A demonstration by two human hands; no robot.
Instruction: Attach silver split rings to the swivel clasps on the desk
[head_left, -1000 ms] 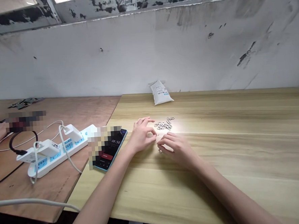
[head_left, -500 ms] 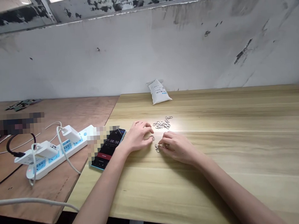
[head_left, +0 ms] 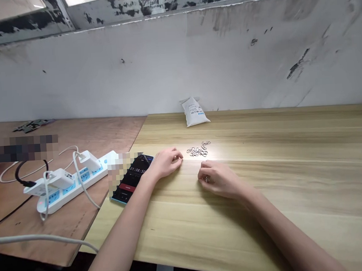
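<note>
Left hand (head_left: 166,162): I'm holding it curled; whether around anything, I can't tell.
Right hand (head_left: 218,179): I'm pinching a metal piece (head_left: 207,179).
Clasps (head_left: 196,151): lying on the surface (head_left: 281,166) beyond.

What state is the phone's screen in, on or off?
On: the phone screen beside the left hand shows white digits and a red button.

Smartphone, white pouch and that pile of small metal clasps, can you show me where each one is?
Smartphone (head_left: 132,177): head view, middle of its dark screen.
White pouch (head_left: 195,114): head view, middle of its front.
Pile of small metal clasps (head_left: 196,152): head view, middle of the cluster.
</note>
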